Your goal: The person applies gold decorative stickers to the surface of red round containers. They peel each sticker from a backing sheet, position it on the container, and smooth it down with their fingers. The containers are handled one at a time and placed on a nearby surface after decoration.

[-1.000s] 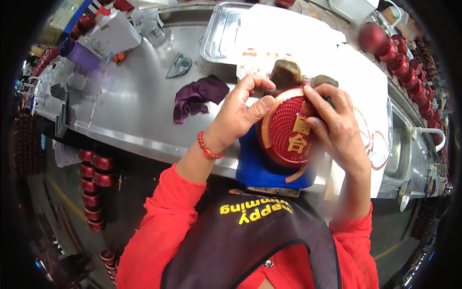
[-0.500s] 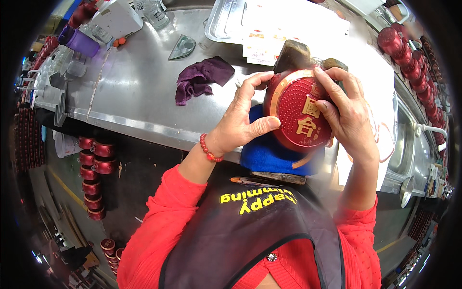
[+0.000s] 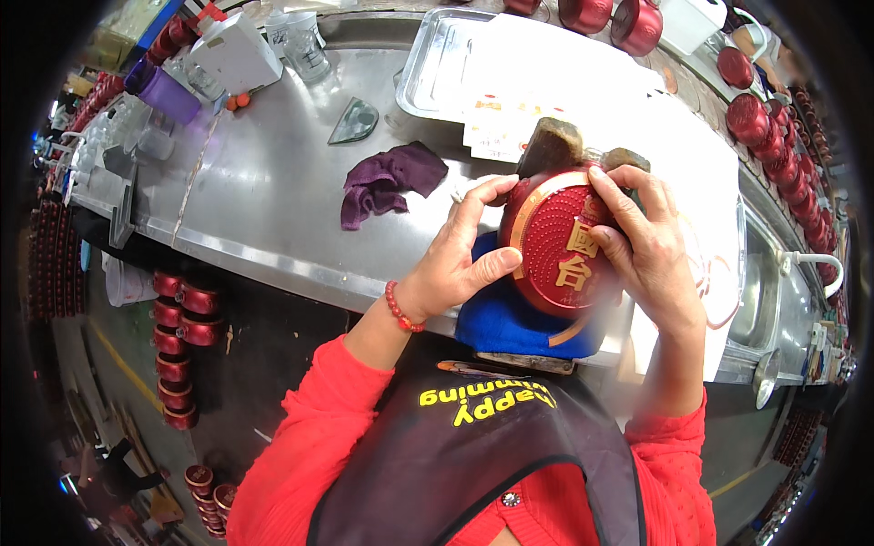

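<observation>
A red, round, drum-shaped jar [image 3: 552, 264] with raised dots and gold characters faces up over a folded blue cloth [image 3: 481, 314]. My left hand [image 3: 462, 259] grips its left side, thumb on the face's edge and fingers at the far rim. My right hand [image 3: 648, 246] holds the right side, its index fingertip pressing the top rim and its thumb bent over the face. A gold-orange strip [image 3: 530, 211] runs along the upper left rim. A loose strip end [image 3: 569, 332] hangs below the jar over the cloth. Dark blocks [image 3: 552, 146] stand just beyond the jar.
On the metal table [image 3: 282, 173] lie a purple cloth [image 3: 393, 177] and a glass piece [image 3: 353, 122]. White printed sheets [image 3: 546, 73] cover a metal tray [image 3: 421, 86]. A sink [image 3: 754, 282] is at right. Red jars [image 3: 774, 136] line the far right; others [image 3: 175, 346] are stacked at lower left.
The whole view has shifted, so the table and the jar appear lower. Both hands keep their hold on the jar, with little change in their grip.
</observation>
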### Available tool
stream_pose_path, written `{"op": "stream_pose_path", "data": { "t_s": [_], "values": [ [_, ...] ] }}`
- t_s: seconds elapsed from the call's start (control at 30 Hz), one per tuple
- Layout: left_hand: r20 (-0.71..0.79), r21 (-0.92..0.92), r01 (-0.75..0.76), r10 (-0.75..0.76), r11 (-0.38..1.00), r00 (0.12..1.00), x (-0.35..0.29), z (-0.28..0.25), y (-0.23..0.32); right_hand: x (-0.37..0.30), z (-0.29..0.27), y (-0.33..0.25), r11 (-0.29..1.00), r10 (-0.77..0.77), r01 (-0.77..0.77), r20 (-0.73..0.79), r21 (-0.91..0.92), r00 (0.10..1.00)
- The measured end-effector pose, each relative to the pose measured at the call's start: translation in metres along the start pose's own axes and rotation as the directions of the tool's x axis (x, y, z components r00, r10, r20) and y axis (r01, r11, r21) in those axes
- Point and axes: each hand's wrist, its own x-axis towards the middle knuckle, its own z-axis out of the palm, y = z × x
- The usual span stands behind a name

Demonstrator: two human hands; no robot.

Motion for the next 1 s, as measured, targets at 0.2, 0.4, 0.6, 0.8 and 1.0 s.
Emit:
{"op": "stream_pose_path", "data": {
  "t_s": [0.2,0.4,0.6,0.8,1.0],
  "values": [
    [-0.102,0.182,-0.145,0.165,0.973,0.981,0.003,-0.003,0.012,-0.004,-0.004,0.003,0.996,0.048,-0.049,0.012,0.081,0.999],
    [0.023,0.554,-0.292,0.337,0.78,0.941,0.02,-0.012,0.022,-0.01,-0.003,0.007,0.993,0.056,-0.055,-0.007,0.105,0.998],
    [0.063,0.588,-0.335,0.371,0.736,0.926,0.038,-0.015,0.036,-0.021,-0.003,0.013,0.987,0.083,-0.074,-0.06,0.14,0.995],
    [0.285,0.687,-0.47,0.389,0.554,0.876,0.074,-0.015,0.053,-0.037,0.001,0.018,0.973,0.15,-0.133,-0.078,0.188,0.986],
    [0.38,0.732,-0.496,0.324,0.466,0.866,0.09,-0.009,0.061,-0.047,0.006,0.023,0.975,0.158,-0.136,-0.118,0.175,0.98]
  ]
}}
